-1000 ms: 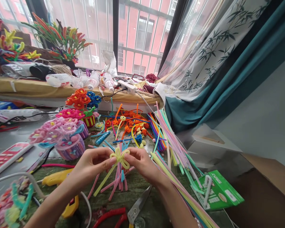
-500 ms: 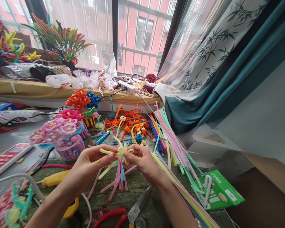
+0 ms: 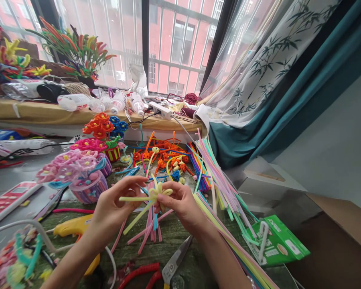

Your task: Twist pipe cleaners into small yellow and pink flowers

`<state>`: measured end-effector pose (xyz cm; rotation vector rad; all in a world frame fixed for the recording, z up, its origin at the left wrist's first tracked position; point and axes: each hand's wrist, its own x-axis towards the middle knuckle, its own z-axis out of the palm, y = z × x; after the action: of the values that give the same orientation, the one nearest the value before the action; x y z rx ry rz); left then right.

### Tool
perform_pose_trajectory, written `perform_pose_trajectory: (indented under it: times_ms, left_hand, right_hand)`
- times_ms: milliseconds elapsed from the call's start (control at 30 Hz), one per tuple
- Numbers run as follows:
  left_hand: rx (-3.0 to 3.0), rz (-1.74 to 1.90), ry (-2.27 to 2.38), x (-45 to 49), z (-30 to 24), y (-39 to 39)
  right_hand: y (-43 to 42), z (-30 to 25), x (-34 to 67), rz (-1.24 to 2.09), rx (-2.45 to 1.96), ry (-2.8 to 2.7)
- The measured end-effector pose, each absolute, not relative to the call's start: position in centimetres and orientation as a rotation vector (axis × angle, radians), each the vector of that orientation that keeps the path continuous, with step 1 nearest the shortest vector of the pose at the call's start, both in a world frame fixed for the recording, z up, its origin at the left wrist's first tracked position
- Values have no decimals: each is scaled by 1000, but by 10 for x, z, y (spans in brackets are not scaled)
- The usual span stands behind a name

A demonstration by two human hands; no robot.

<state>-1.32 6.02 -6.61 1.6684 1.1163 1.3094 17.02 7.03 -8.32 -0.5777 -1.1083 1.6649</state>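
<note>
Both hands meet over the middle of the surface. The right hand (image 3: 180, 199) pinches a pale-yellow, loop-petalled flower of fuzzy pipe cleaner (image 3: 155, 194) between thumb and fingers. The left hand (image 3: 118, 202) is beside it, thumb and fingers somewhat parted; whether it grips a strand cannot be told. The flower is held above a loose heap of pink, fuzzy pipe-cleaner lengths (image 3: 143, 235) on the dark greenish surface (image 3: 165, 251).

Progress: judged partial. Several petal loops stand around a gathered centre. Outstanding: two straight ends project, one to the left, one to the lower left, neither secured nor trimmed; the number of complete petals cannot be confirmed.

Completed work nearby: pink and lilac fuzzy flowers (image 3: 78, 162) in a purple striped cup (image 3: 89, 188). Small orange fuzzy flowers (image 3: 161, 163) lie loose at the back.

Equipment: red-handled metal scissors (image 3: 175, 261) and a yellow plastic glue gun (image 3: 74, 225) lie on the surface, apart from both hands.
</note>
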Motion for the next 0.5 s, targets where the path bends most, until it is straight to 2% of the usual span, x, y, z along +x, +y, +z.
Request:
perform_pose_trajectory:
  times_ms: [67, 200, 500]
  left_hand:
    - [2035, 1411, 1172, -14, -66, 62]
    - [2515, 1323, 1178, -14, -68, 63]
    - [2626, 1231, 1225, -14, -72, 65]
  right_hand:
    - [69, -82, 170, 1732, -548, -1090]
    - [68, -82, 169, 1854, -487, -1054]
    - [69, -90, 163, 1688, -574, -955]
